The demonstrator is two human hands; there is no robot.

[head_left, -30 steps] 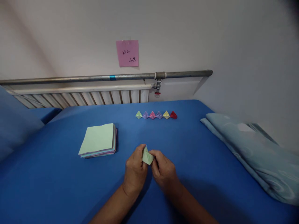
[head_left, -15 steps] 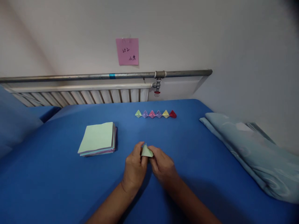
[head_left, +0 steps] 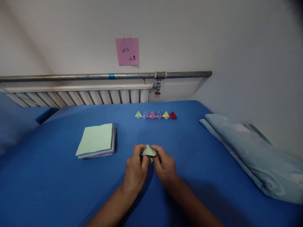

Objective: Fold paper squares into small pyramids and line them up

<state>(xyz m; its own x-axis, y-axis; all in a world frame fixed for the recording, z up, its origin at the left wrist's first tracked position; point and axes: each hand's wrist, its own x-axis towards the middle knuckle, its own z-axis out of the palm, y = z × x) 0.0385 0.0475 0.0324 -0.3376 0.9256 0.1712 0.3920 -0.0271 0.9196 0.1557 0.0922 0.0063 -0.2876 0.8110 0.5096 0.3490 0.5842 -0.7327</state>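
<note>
A small folded piece of light green paper [head_left: 149, 151] is pinched between both hands above the blue surface [head_left: 59, 186]. My left hand [head_left: 137, 165] grips its left side with thumb and forefinger, and my right hand [head_left: 165, 164] grips its right side. Part of the green paper shows below, between the thumbs. Beyond the hands lies a row of several small folded paper shapes in green, purple, pink, yellow and red [head_left: 152, 115]. To the left of my left hand sits a stack of square paper sheets [head_left: 96, 139], light green on top.
A folded pale blue-green cloth [head_left: 251, 154] lies at the right. Behind the surface are a white radiator [head_left: 104, 97], a metal pipe [head_left: 82, 77] and a valve with a red handle [head_left: 157, 93]. A pink note [head_left: 127, 51] hangs on the wall.
The green paper has spread wider between the fingers, and a lower part of it now shows. The view has shifted slightly, so the surroundings appear a little further left.
</note>
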